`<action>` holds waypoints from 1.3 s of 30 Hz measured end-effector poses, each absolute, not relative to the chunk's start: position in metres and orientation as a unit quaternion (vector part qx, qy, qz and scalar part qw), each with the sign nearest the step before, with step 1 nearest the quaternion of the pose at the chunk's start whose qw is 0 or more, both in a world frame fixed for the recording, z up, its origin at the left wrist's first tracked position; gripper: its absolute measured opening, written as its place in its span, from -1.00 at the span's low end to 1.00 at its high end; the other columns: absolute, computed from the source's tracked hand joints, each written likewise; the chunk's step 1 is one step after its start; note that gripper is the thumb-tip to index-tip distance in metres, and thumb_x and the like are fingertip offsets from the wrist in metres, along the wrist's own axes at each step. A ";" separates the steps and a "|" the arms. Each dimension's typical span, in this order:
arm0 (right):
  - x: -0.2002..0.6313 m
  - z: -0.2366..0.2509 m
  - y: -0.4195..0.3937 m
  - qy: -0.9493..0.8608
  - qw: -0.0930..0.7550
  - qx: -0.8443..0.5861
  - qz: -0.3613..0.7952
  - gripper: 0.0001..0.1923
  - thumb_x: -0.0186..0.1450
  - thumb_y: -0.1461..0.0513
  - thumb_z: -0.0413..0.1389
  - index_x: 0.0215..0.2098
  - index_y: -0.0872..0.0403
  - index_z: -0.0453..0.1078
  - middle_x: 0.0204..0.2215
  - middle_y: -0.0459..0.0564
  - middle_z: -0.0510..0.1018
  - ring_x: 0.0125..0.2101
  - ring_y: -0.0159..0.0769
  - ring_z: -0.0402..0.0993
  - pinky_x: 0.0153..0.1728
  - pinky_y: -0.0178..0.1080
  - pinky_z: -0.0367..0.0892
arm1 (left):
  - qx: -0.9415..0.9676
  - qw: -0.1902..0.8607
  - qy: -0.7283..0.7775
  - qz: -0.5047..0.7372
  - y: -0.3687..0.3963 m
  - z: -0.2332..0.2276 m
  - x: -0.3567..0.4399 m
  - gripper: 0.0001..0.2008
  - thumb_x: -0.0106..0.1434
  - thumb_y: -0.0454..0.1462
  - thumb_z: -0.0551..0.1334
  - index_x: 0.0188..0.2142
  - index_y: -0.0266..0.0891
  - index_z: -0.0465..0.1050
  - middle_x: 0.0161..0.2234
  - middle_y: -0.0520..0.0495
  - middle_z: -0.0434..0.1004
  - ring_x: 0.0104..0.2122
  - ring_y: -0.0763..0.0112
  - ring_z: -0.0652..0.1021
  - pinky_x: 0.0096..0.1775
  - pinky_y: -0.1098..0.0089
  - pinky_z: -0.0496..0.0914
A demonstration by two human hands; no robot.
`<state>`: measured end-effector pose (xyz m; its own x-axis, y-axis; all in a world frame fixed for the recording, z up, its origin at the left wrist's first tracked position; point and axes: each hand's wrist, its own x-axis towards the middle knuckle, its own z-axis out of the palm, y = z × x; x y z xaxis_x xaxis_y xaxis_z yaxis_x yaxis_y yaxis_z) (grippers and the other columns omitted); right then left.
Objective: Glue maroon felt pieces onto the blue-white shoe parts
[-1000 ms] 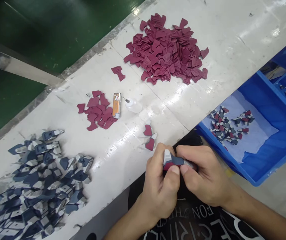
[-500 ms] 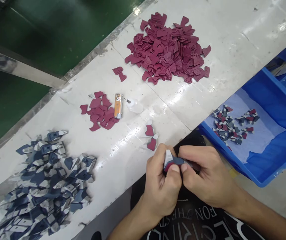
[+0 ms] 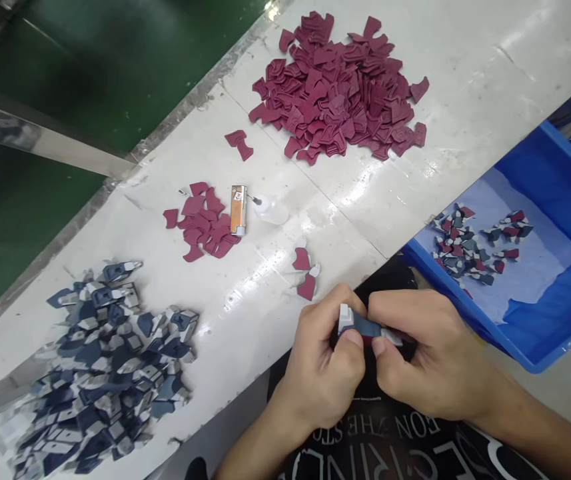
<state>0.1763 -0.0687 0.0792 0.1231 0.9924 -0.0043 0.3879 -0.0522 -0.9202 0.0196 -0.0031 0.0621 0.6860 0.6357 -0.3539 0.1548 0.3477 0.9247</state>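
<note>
Left hand (image 3: 322,373) and right hand (image 3: 428,363) both pinched shut on one navy-and-white part (image 3: 362,325) — held just off the white table (image 3: 465,87) edge, blue bin (image 3: 555,313) beside

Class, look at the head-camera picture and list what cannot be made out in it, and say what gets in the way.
1. Navy-and-white piece: the left hand and right hand cover most of it; its underside is hidden.
2. Blue bin: cut off by the right edge.
3. Navy pile: runs off the bottom-left edge.
4. Lighter: label too small to read.
5. Shirt lettering: partly hidden by the forearms.
</note>
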 end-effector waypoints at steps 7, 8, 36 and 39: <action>0.178 0.076 -0.068 -0.479 0.444 -0.598 0.464 -0.73 0.31 0.34 0.04 -0.47 0.01 0.03 -0.59 -0.27 0.09 -0.60 -0.53 0.02 -0.59 -0.34 -0.03 | 0.551 0.730 0.371 0.162 -0.003 0.064 0.019 -0.74 0.52 -0.06 0.11 -0.28 -0.11 0.30 -0.46 0.16 0.22 -0.46 0.49 0.25 -0.38 0.36 0.20; 0.179 0.075 -0.068 -0.468 0.445 -0.601 0.470 -0.71 0.33 0.32 0.03 -0.47 0.01 0.01 -0.59 -0.27 0.09 -0.59 -0.53 0.02 -0.58 -0.34 -0.02 | 0.549 0.732 0.373 0.156 -0.004 0.064 0.019 -0.74 0.54 -0.05 0.10 -0.25 -0.10 0.31 -0.46 0.16 0.21 -0.46 0.48 0.25 -0.38 0.36 0.20; 0.192 0.064 -0.075 -0.476 0.382 -0.632 0.477 -0.69 0.37 0.27 0.06 -0.48 -0.02 0.04 -0.58 -0.24 0.12 -0.58 -0.44 0.07 -0.58 -0.29 0.05 | 0.491 0.768 0.390 0.128 -0.028 0.064 0.021 -0.73 0.58 -0.03 0.12 -0.21 -0.13 0.26 -0.34 0.09 0.26 -0.34 0.44 0.33 -0.27 0.35 0.30; 0.193 0.064 -0.075 -0.449 0.386 -0.618 0.517 -0.66 0.39 0.24 0.07 -0.48 -0.02 0.03 -0.57 -0.23 0.10 -0.57 -0.43 0.05 -0.59 -0.28 0.02 | 0.488 0.765 0.395 0.142 -0.033 0.061 0.020 -0.70 0.58 0.00 0.13 -0.20 -0.13 0.26 -0.37 0.11 0.24 -0.36 0.45 0.31 -0.31 0.37 0.26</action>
<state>0.1929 -0.0752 0.0643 0.0613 0.9544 -0.2923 0.1560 -0.2984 -0.9416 0.0200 -0.0326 0.0615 0.6478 0.6026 -0.4660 0.1691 0.4827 0.8593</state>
